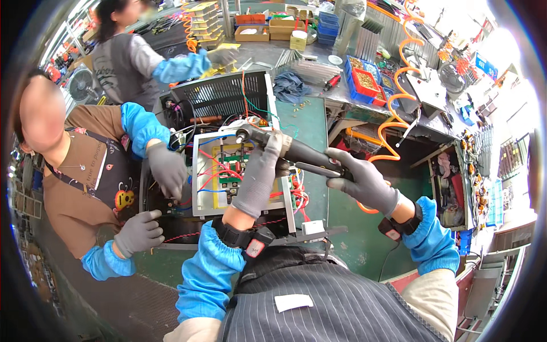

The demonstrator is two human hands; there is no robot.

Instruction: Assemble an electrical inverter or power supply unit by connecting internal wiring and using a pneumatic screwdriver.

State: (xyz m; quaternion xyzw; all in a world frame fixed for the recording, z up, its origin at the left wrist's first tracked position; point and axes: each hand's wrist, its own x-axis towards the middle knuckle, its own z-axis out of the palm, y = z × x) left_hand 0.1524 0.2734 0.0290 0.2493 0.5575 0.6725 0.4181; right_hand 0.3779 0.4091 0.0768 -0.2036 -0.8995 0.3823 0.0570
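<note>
A black air ratchet wrench [310, 154] lies across both of my grey-gloved hands, above the right edge of an open electrical unit. My left hand [259, 176] wraps round it just behind the socket head, which points left. My right hand [366, 183] grips its rear end, where a lever runs along the underside. Below the tool sits a pale metal frame [204, 213] with a green circuit board [231, 178] and red and blue wires. The socket is apart from the board, over the frame's upper part. My left hand hides some of the wiring.
A co-worker's gloved hands [167, 171] reach to the unit's left side. Another person's blue sleeve [181, 66] is farther back. An orange coiled hose [393, 122] hangs at the right and passes behind my right hand. Red and blue parts bins [364, 83] stand on the far bench.
</note>
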